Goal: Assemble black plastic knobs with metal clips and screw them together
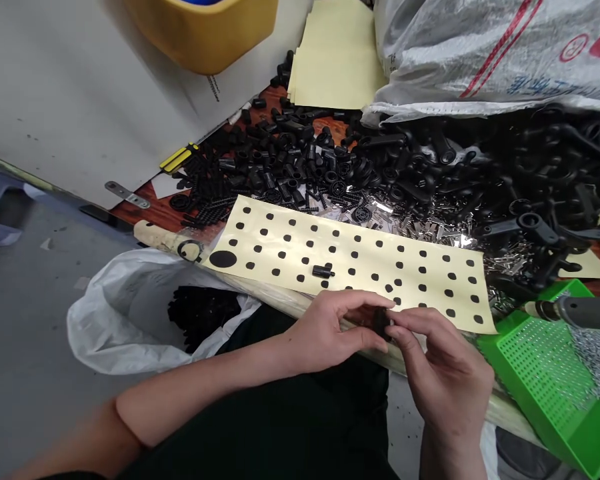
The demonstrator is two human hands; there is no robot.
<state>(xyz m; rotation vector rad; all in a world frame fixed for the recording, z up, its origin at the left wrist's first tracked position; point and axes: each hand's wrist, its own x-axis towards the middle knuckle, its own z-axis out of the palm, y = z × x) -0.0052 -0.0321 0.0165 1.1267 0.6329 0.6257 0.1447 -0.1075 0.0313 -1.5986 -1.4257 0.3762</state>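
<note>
My left hand (pixel 325 331) grips a small dark plastic part (pixel 381 323) between thumb and fingers, just over the table's front edge. Close against it, the thumb and index fingertip of my right hand (pixel 447 363) are pinched together at the part's right side. What lies between those right fingertips is hidden. Beyond both hands lies a pale yellow sheet (pixel 365 255) bearing rows of black rounded-square pads and one larger black oval. A short black cylindrical plastic piece (pixel 323 271) with a thin stub rests on that sheet.
Heaped black plastic parts (pixel 290 167) and small metal clips (pixel 425 227) cover the table behind. A green basket (pixel 535 360) holds metal pins, with a power screwdriver (pixel 587 312) above it. A white bag (pixel 110 313) hangs open at left; a yellow bin (pixel 205 33) stands at the back.
</note>
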